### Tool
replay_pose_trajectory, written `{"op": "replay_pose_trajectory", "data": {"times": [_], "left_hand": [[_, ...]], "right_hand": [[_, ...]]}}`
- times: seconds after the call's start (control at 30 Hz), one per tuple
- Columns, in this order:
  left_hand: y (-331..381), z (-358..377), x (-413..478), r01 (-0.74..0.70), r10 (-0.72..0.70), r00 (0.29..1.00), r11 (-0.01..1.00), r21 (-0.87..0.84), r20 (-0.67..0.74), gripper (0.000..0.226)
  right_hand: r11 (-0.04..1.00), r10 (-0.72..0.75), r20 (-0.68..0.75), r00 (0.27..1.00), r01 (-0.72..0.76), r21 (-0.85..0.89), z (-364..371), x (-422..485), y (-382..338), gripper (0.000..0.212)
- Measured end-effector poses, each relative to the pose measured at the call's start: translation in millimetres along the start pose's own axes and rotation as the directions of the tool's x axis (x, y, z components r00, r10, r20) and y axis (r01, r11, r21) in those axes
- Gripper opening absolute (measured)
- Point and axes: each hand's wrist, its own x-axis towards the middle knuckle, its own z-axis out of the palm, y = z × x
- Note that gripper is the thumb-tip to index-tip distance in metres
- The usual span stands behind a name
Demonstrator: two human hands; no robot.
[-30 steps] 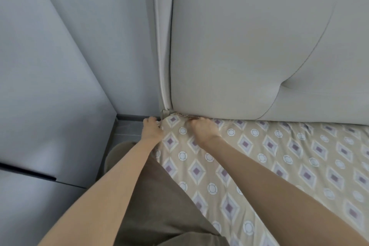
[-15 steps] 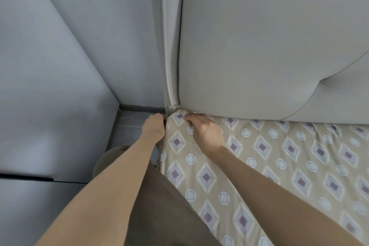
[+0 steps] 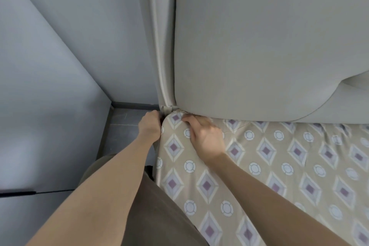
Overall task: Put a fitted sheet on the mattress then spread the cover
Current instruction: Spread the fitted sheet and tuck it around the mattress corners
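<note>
A beige fitted sheet patterned with purple diamonds and white rings (image 3: 259, 175) lies stretched across the lower right of the frame, its corner meeting the padded beige fabric headboard (image 3: 259, 46) above. There the right hand (image 3: 205, 138) curls its fingers into the sheet; the left hand (image 3: 149, 126) sits against the corner's side, fingers hidden, grip impossible to tell. Pale grey walls (image 3: 60, 56) meet a dark grey floor (image 3: 123, 126) at centre left.

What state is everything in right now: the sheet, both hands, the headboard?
headboard, upright, padded.
fitted sheet, pulled over the near corner, wrinkled along the headboard.
left hand, curled at the corner's side; grip hidden.
right hand, fingers curled into the sheet on top of the corner.
</note>
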Motion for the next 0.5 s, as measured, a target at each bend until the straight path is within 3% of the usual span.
{"op": "replay_pose_trajectory", "data": {"times": [0.07,0.23,0.4,0.5], "left_hand": [[0,-1,1,0.033,-0.032,0.998,0.999,-0.006,0.05,0.024],[-2,-5,-7,0.104,-0.065,0.98,0.973,-0.204,0.19,0.025],[2,-30,-30,0.053,-0.024,0.99,0.977,-0.206,0.139,0.025],[0,-45,-50,-0.027,0.04,0.998,0.976,-0.215,0.055,0.021]], "right_hand": [[1.0,0.004,0.0,1.0,-0.004,-0.006,1,0,2,0.023],[0.999,0.033,0.043,0.999,-0.035,0.041,-4,1,-2,0.027],[0.998,0.025,0.085,0.996,-0.029,0.047,-17,-1,-7,0.024],[0.991,0.081,0.274,0.958,-0.107,0.081,-29,2,-15,0.034]]}}
